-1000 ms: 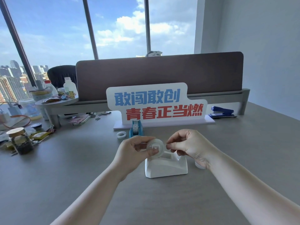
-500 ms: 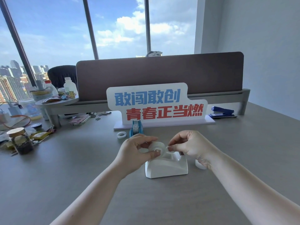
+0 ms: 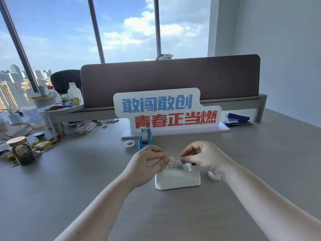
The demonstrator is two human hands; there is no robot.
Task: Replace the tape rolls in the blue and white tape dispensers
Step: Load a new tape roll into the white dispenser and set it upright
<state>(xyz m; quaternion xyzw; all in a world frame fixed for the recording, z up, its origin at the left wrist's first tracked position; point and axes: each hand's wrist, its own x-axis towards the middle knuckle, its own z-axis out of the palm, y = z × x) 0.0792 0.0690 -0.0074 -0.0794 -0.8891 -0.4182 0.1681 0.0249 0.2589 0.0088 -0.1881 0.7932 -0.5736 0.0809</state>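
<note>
I hold the clear tape roll (image 3: 171, 160) with my left hand (image 3: 147, 164), fingers closed around it, just above the white tape dispenser (image 3: 177, 178) near me on the bench (image 3: 86, 180). My right hand (image 3: 203, 158) pinches what seems to be the loose tape end, though it is hard to see. The blue tape dispenser (image 3: 145, 140) stands farther away, with a spare roll (image 3: 130, 144) to its left. The risk: the tape end may stick to my fingers or fold onto itself, and the roll may sit crooked in its slot.

two tape dispensers (image 3: 177, 178), three tape rolls (image 3: 130, 144)
</note>
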